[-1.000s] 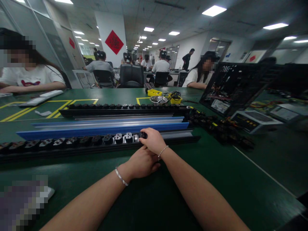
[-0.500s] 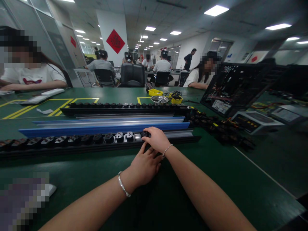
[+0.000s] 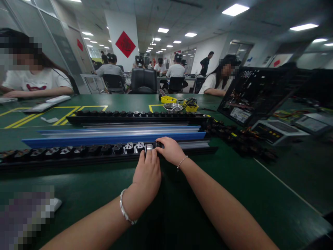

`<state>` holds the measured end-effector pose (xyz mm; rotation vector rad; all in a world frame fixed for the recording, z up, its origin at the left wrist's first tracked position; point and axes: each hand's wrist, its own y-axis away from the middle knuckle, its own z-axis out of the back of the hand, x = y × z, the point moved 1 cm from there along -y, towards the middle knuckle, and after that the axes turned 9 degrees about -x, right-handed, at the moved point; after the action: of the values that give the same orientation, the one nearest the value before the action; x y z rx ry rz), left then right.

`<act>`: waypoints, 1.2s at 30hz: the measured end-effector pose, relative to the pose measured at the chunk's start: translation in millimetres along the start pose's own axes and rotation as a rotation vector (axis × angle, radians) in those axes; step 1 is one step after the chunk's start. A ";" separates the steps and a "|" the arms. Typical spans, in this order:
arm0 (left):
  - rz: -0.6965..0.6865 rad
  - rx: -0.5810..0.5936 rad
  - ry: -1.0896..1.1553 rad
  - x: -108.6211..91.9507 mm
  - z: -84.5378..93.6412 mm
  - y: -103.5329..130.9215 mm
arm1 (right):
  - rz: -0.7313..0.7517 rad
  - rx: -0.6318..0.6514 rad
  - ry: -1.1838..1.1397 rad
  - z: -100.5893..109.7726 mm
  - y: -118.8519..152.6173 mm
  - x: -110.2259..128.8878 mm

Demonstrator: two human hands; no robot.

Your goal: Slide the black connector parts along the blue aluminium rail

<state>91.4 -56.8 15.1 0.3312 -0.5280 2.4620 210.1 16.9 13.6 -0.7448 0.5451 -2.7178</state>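
Note:
A long black rail (image 3: 85, 160) lies across the green table, with a row of round dark and silver pieces (image 3: 106, 149) set in it. My right hand (image 3: 170, 150) pinches a small black piece (image 3: 158, 144) over the rail, right of the last silver pieces. Just left of it, my left hand (image 3: 148, 173) rests its fingertips on the rail's near edge, fingers extended and holding nothing that I can see. Behind the rail lie blue strips (image 3: 111, 139), and farther back a second black rail (image 3: 130, 120) carries similar pieces.
An open computer case (image 3: 249, 93) and power supply (image 3: 278, 131) stand at the right, beside tangled black cables (image 3: 241, 137). A metal dish (image 3: 173, 107) and yellow trays (image 3: 169, 99) sit farther back. People sit at the far left and right.
My left hand has moved left and up, out from beneath my right hand, and its fingertips now touch the rail. My right hand stays at nearly the same spot on the black piece.

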 end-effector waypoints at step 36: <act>0.118 0.022 -0.025 -16.0 -15.3 0.3 | -0.158 -0.310 0.186 -9.1 18.0 0.2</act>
<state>102.2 -58.4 -4.2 0.3488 -0.5453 2.5817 207.9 3.4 -1.2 -0.6312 1.0077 -2.9035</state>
